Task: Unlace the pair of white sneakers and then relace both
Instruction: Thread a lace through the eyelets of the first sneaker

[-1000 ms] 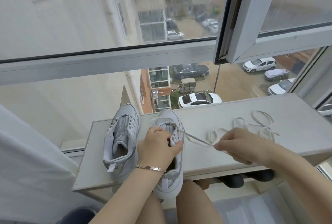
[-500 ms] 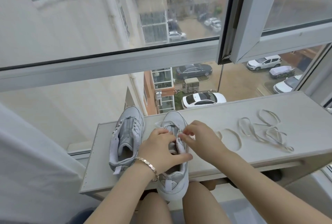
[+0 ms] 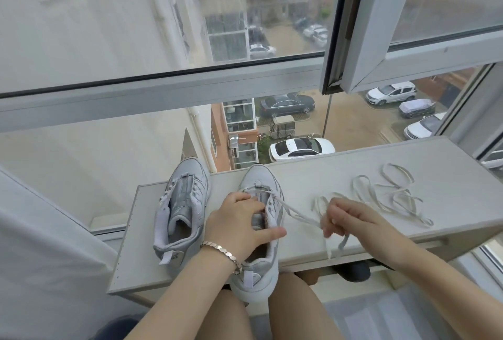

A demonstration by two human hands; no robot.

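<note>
Lace [image 3: 299, 213] runs taut from the toe-end eyelets of the sneaker [image 3: 261, 180] in front of me out to my right hand [image 3: 351, 219]. That hand pinches it between thumb and fingertips, and the free tail hangs over the front edge of the shelf [image 3: 313, 173]. My left hand [image 3: 239, 226] grips the shoe across the tongue, fingers curled in and thumb along the side, pinning it to the shelf. Its heel juts past the edge above my knees. The other sneaker [image 3: 182, 203] stands just beside it on my left with bare eyelets. A loose lace [image 3: 394, 198] lies coiled on the shelf, well off to the right.

Only the rows nearest the toe look threaded. From this angle I can't be sure which eyelet the strand leaves, so I judge only that I am drawing it through one.

To do that well, I should pull low and sideways along the line of the eyelet rather than upward. That way the flat lace neither twists nor drags the shoe. My left hand must press firmly, since with the heel overhanging a sharp tug could tip the shoe into my lap. The tail should be steered away from the coiled lace, or the two will tangle.
</note>
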